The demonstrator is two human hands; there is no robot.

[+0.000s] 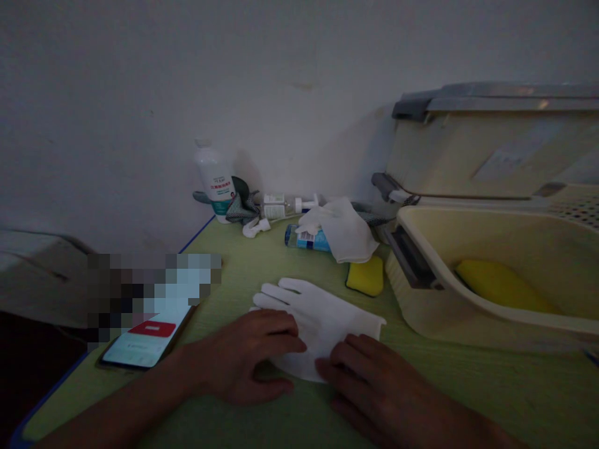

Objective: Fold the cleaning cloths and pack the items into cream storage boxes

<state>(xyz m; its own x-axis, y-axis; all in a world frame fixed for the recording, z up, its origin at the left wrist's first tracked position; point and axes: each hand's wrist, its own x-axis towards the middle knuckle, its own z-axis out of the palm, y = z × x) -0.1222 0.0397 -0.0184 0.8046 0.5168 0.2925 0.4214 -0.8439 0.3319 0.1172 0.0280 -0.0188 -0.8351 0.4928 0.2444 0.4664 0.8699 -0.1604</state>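
A white glove (327, 312) lies flat on the table, its fingers toward the upper left and its cuff toward the right. My left hand (253, 358) rests over the glove's left part, fingertips touching the fabric and thumb held apart. At the glove's lower right edge, my right hand (374, 380) has bent fingers touching the cloth, with its thumb lower and off the glove. Both hands cover parts of the glove. Another white glove (349, 231) lies crumpled farther back, draped over a blue-labelled bottle (309, 240).
A lit phone (145, 343) lies left on the green table (219, 287). A yellow sponge (365, 276) sits near an open cream bin (407, 305) holding a yellow item (500, 287). A white bottle (216, 181), a clear pump bottle (281, 206) and a white nozzle (256, 227) stand or lie by the wall.
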